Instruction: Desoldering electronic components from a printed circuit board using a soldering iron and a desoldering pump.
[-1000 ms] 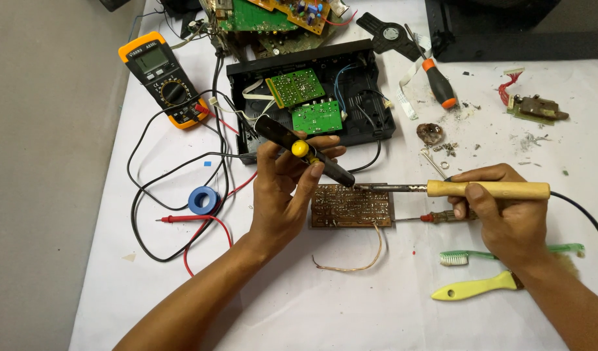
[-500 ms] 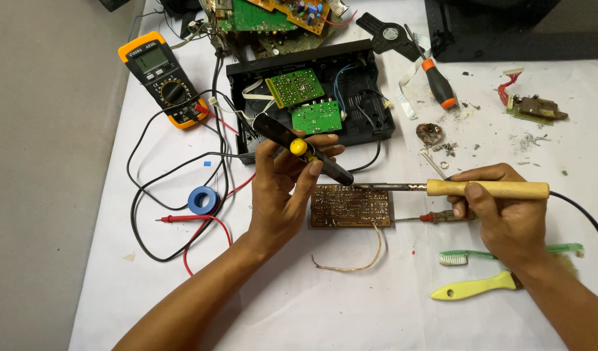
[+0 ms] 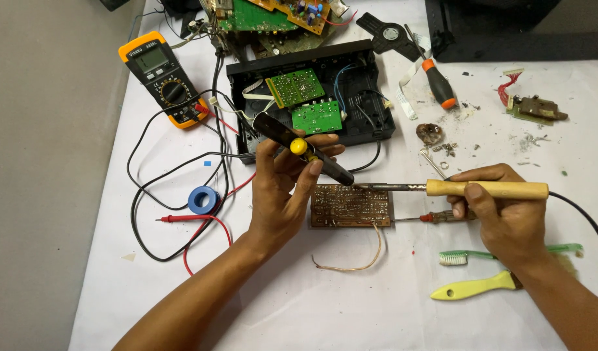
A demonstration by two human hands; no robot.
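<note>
The left hand [image 3: 282, 188] is closed around a black desoldering pump [image 3: 303, 149] with a yellow button, thumb near that button, its nozzle pointing down at the top edge of the brown circuit board [image 3: 351, 206]; the right hand [image 3: 500, 211] grips the wooden handle of a soldering iron [image 3: 442, 188], whose metal tip reaches left to the same spot, tip and nozzle all but touching there. The board lies flat on the white worktop [image 3: 351, 305] between the two hands, copper side up, with a loop of bare wire [image 3: 360, 260] trailing from its lower edge. Behind it sits an open black casing [image 3: 370, 123] holding two small green boards [image 3: 305, 97], and further left a yellow multimeter [image 3: 162, 78] with its black and red leads sprawled across the cloth, beside a blue roll of tape [image 3: 203, 199]. Smaller things lie near the right hand — an orange-handled screwdriver [image 3: 435, 84], a green toothbrush [image 3: 507, 255], a yellow-handled brush [image 3: 477, 286]. By the look of it the step in hand is heating one joint to draw the solder off. The next move seems to call for the nozzle held tight over the molten joint and the button pressed while the iron keeps it liquid — without lingering long enough to lift the copper pad.
</note>
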